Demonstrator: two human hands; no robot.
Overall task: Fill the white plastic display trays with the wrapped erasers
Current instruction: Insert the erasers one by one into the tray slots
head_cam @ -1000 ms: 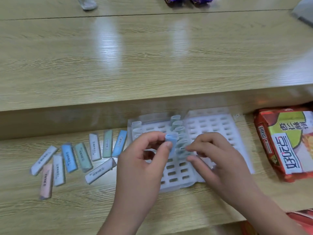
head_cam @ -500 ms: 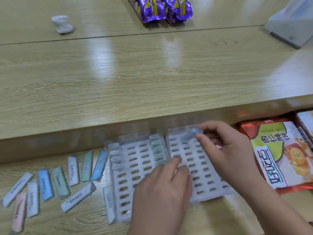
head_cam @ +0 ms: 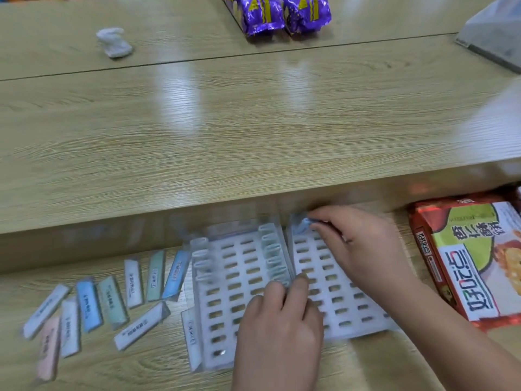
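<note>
Your right hand (head_cam: 363,249) pinches a blue wrapped eraser (head_cam: 301,225) between thumb and fingers at the far-left corner of the right white slotted plastic tray (head_cam: 341,311). Your left hand (head_cam: 282,328) rests on the left white slotted plastic tray (head_cam: 222,314), fingers close together, tips pressing down (somewhat blurred). Loose pastel wrapped erasers (head_cam: 110,301) lie left on the wooden surface (head_cam: 127,368).

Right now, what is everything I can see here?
Trays: two, white, side by side on the near ledge.
Loose erasers: about ten, white, blue, green, pink, left of the trays.
Slotted erasers: several, pale, standing in the left tray.
Snack packs: two, purple, far edge.
Packet: one, red and green, right.
Crumpled wad: one, white, far left.
Left hand: rests on the trays.
Right hand: pinches a blue eraser at the right tray's far corner.
</note>
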